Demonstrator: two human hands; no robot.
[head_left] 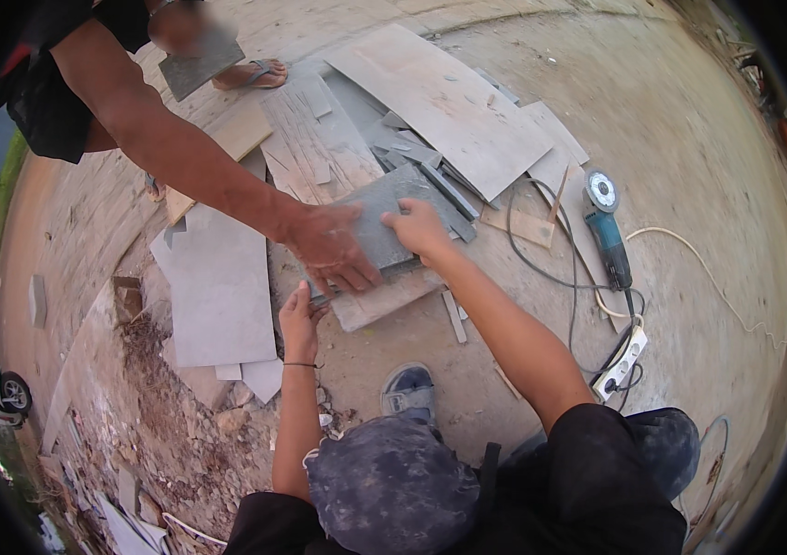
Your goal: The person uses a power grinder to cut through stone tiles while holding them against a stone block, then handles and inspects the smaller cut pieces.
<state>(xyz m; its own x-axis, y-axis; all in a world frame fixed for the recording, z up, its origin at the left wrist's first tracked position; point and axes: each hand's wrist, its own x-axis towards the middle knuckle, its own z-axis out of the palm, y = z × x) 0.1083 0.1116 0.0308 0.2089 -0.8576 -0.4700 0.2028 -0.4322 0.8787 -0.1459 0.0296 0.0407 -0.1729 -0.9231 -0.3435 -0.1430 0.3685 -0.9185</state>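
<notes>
A grey tile point(379, 239) lies in front of me, on top of a paler slab point(384, 303). With the thumb on its upper face, my right hand point(419, 229) grips the tile's right side. My left hand point(299, 322) is closed at the near left corner of the same tile, its fingertips partly hidden at the edge. A co-worker's hand point(333, 248) reaches in from the upper left and presses flat on the tile between my two hands. The co-worker's other hand, blurred, holds a smaller dark grey tile piece point(201, 63).
An angle grinder point(606, 231) lies on the right, with its cable running to a white power strip point(622, 363). Large pale tiles point(454, 102) and broken strips spread beyond my hands. Another pale tile point(222, 291) rests at left, beside rubble point(185, 416).
</notes>
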